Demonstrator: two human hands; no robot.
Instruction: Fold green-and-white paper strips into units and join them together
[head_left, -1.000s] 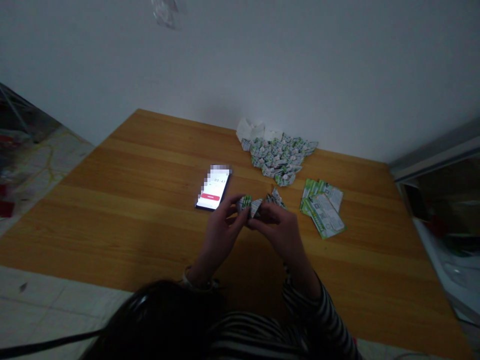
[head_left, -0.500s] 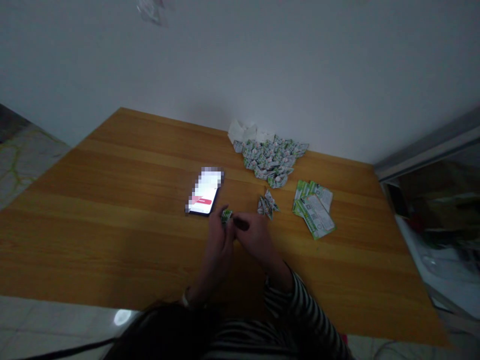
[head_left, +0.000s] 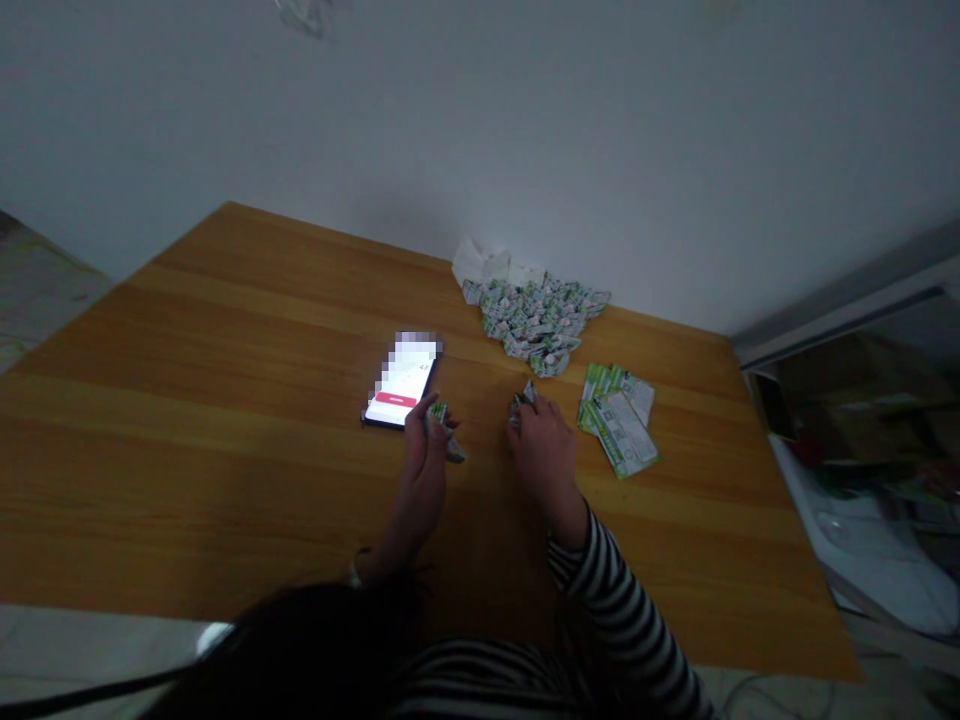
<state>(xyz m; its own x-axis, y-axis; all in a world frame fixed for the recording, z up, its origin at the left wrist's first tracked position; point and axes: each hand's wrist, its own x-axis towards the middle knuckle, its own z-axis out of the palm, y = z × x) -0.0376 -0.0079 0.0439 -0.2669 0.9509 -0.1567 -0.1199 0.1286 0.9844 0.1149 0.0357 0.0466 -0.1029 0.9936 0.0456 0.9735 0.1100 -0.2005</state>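
Green-and-white folded paper units (head_left: 536, 325) are heaped in a loose pile toward the far edge of the wooden surface (head_left: 187, 330), right of centre. Crumpled white paper (head_left: 480, 262) is bunched behind the pile, against the wall (head_left: 480, 120). Nearer and further right, a stack of flat green-and-white printed strips (head_left: 616, 420) is laid out, unfolded. A smartphone (head_left: 397, 385) is lying left of centre with its screen lit; part of the display is pixelated and a red bar is shown on it.

The left hand (head_left: 422, 480) is curled, a folded paper piece (head_left: 444, 430) being gripped between thumb and fingers, its lower tip projecting past the hand. That hand is placed just beside the phone's near corner. The right hand (head_left: 544, 460) is held low over the surface, apart from the left, its fingertips closed on a small folded paper piece (head_left: 523, 403), mostly hidden. The strips are left untouched, to the right of that hand. A striped sleeve (head_left: 607, 590) is seen on the right forearm, a thin band (head_left: 354, 573) on the left wrist.
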